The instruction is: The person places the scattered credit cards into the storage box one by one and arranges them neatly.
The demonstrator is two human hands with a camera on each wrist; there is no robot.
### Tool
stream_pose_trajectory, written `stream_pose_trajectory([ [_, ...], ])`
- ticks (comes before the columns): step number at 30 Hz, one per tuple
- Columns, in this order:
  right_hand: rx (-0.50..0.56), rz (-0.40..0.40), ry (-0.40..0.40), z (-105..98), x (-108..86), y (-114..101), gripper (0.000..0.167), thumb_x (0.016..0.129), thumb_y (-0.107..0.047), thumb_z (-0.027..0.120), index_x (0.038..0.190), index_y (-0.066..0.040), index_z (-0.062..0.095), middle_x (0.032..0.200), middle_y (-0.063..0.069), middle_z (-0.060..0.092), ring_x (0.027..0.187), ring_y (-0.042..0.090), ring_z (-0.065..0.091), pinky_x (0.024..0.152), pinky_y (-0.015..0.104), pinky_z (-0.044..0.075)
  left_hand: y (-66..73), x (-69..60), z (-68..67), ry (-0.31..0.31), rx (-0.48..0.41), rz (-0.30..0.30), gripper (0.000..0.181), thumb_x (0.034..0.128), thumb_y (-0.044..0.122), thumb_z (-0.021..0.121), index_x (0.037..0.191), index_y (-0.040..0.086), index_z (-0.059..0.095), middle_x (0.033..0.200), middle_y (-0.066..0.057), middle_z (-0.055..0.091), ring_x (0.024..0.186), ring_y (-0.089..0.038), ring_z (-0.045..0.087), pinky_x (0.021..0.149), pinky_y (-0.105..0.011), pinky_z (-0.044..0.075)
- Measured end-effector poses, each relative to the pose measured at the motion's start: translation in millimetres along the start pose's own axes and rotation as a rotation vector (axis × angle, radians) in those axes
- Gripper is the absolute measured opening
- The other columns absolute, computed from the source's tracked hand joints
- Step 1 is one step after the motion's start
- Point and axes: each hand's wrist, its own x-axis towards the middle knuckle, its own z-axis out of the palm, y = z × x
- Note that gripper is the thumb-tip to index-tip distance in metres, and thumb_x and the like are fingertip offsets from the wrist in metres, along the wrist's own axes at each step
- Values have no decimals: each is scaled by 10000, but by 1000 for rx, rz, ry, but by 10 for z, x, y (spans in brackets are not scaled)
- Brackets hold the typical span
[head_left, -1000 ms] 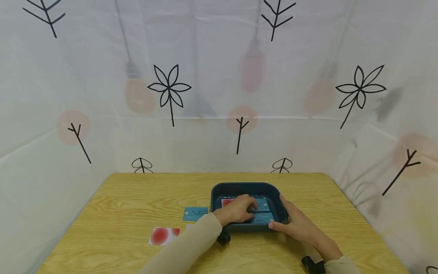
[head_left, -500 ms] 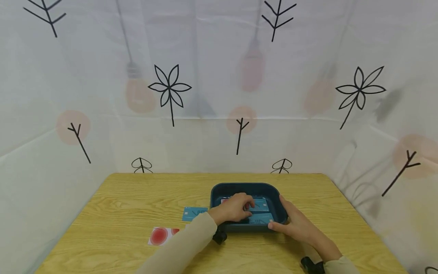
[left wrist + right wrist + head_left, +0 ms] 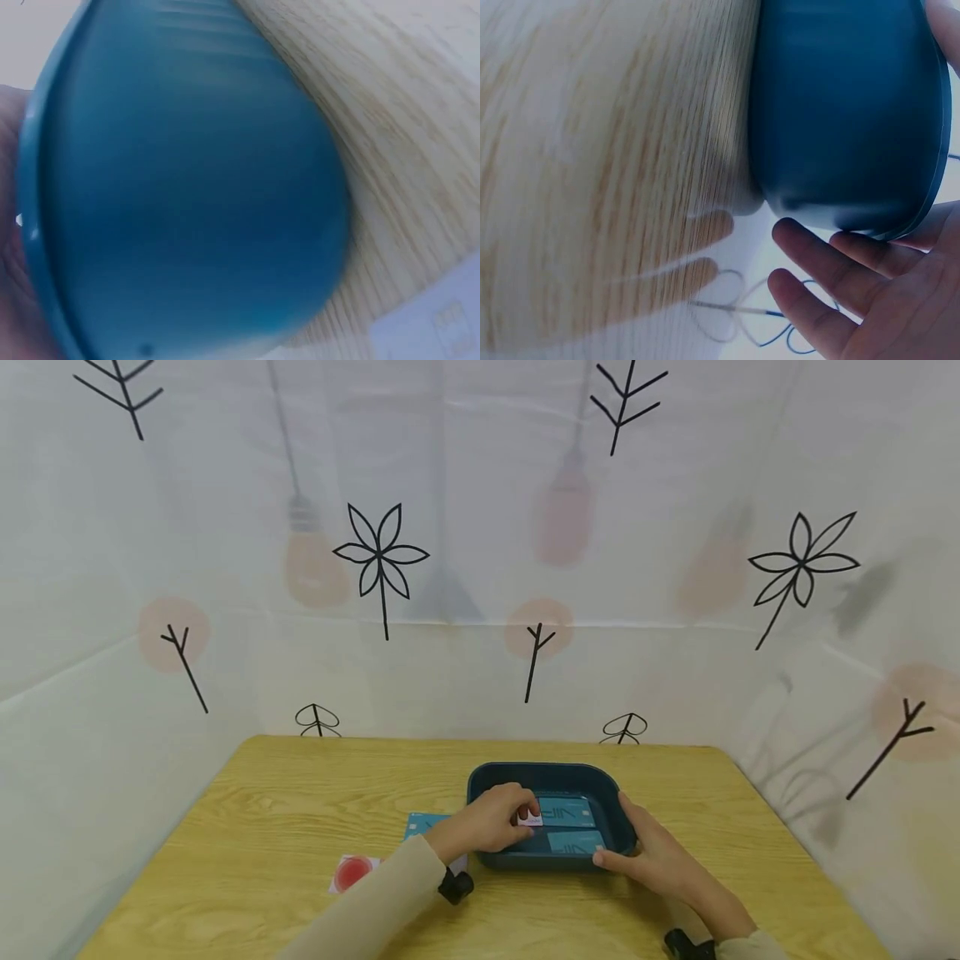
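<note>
A dark teal tray (image 3: pixel 542 862) stands on the wooden table. My right hand (image 3: pixel 651 850) holds its right end, thumb at the near rim and fingers along the outer side. Inside lie two blue cards with dark lettering, a far card (image 3: pixel 566 812) and a near card (image 3: pixel 577 842). My left hand (image 3: pixel 491 817) reaches over the left rim, its fingers loosely bent and thumb apart from them. Below those fingertips shows part of a pale card (image 3: pixel 532 820); the hand hides the rest, and contact is unclear. In the left wrist view the tray wall (image 3: pixel 195 165) fills most of the picture.
Left of the tray, a blue card (image 3: pixel 423 823) and a white card with a red circle (image 3: pixel 351 872) lie on the table (image 3: pixel 315 793), partly behind the left arm. A pale card (image 3: pixel 442 322) also lies beside the tray. A patterned white cloth (image 3: pixel 465 677) hangs behind.
My left hand has moved left within the tray, uncovering more of the far blue card and part of a pale card. The right hand keeps its hold. The head view has shifted slightly.
</note>
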Motion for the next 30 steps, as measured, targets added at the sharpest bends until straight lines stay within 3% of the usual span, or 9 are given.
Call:
stream_pose_trajectory([
  [12,4,3,-12,-6,-20,27,1055,834,-526,664,1512,26,73,1530,285,146,1363,495,201,988,653,292,-14,-362,-90,113,-49,4,195,916,144,650,1104,105,618,995,-33,547,900,-177,548,778,-197,448],
  [17,-1,-2,-10,-17,-27,31,1050,836,-518,665,1511,27,74,1527,291,150,1359,500,208,981,652,301,-64,-473,-114,158,-74,-9,204,913,133,648,1114,115,622,995,-6,539,881,-139,504,773,-225,447],
  [22,3,-9,-8,-19,-28,34,1043,839,-508,666,1512,26,76,1525,293,152,1353,500,223,977,639,320,-94,-582,-155,214,-112,-36,170,911,117,646,1073,161,623,999,33,534,930,-188,523,796,-250,459],
  [30,-3,-5,-11,-24,-38,38,1048,837,-517,664,1511,29,75,1526,295,149,1358,503,207,981,653,301,-244,-748,-192,235,-152,-40,142,901,82,645,1038,115,629,982,-57,547,893,-246,536,792,-266,459],
])
